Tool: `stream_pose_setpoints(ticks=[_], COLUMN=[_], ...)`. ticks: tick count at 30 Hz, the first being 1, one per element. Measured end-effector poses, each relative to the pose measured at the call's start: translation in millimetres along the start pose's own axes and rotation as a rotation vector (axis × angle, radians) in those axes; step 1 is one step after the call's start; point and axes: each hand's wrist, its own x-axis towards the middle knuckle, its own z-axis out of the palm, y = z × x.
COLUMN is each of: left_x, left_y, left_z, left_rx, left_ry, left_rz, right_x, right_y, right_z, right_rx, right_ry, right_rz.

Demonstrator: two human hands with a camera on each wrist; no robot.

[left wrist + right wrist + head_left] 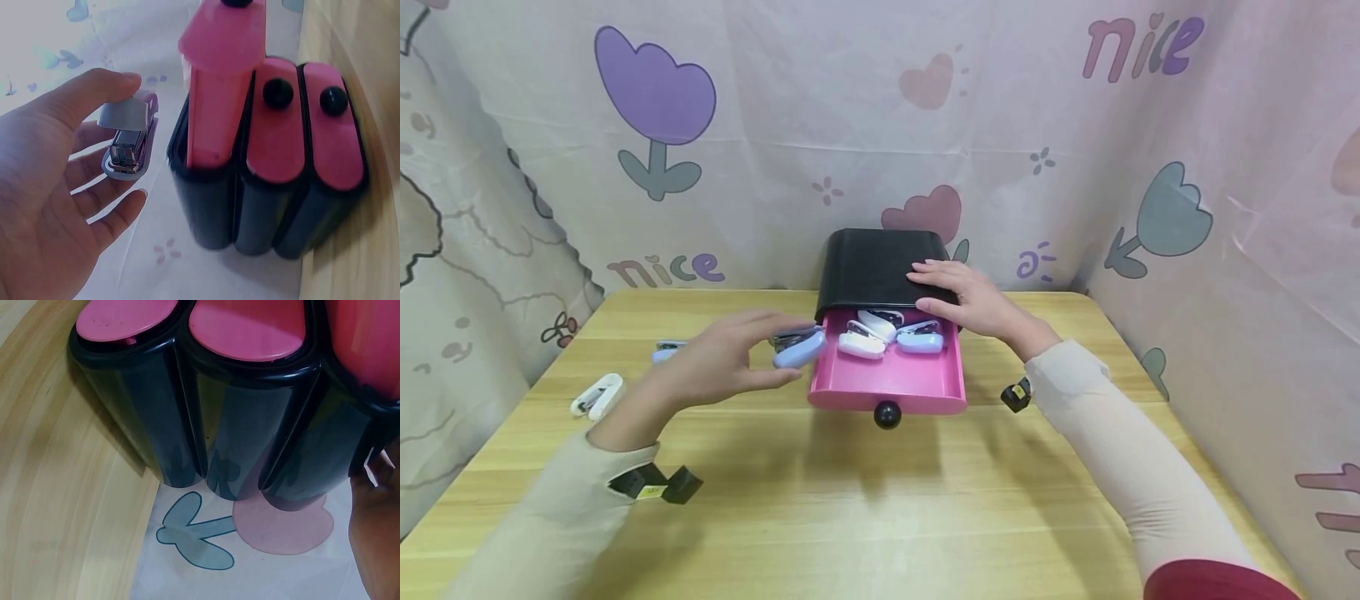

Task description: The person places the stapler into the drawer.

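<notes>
My left hand (722, 358) pinches a small light-blue stapler (800, 350) between thumb and fingers, just left of the pulled-out pink drawer (917, 383). In the left wrist view this stapler (129, 134) shows its metal inside, with the thumb on its top cover. Inside the drawer lie two white staplers (861, 341) and one blue stapler (921, 337), towards the back. My right hand (966, 300) rests on the top right of the black drawer cabinet (883, 262), fingers extended. In the right wrist view only part of that hand (378, 519) shows.
On the table's left lie a white stapler (597, 397) and a blue stapler (665, 353), partly hidden by my left hand. Two closed pink drawers (278, 137) sit below the pulled-out one. A round black knob (887, 415) sticks out in front. A printed curtain (775, 100) hangs behind.
</notes>
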Motion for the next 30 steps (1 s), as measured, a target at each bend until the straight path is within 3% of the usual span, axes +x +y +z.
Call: stream_pose_setpoints(ticks=[12, 30], left_x=[45.2, 90.7], left_y=[26.6, 39.4], left_z=[18.7, 48.9], left_rx=[0.008, 0.027], left_ry=[-0.122, -0.252], left_rz=[0.043, 0.113], right_x=[-1.6, -2.4], right_y=[-2, -1], right_z=[-2, -1], right_rx=[0.007, 0.027], right_ry=[-0.009, -0.008], right_rz=[0.023, 0.005])
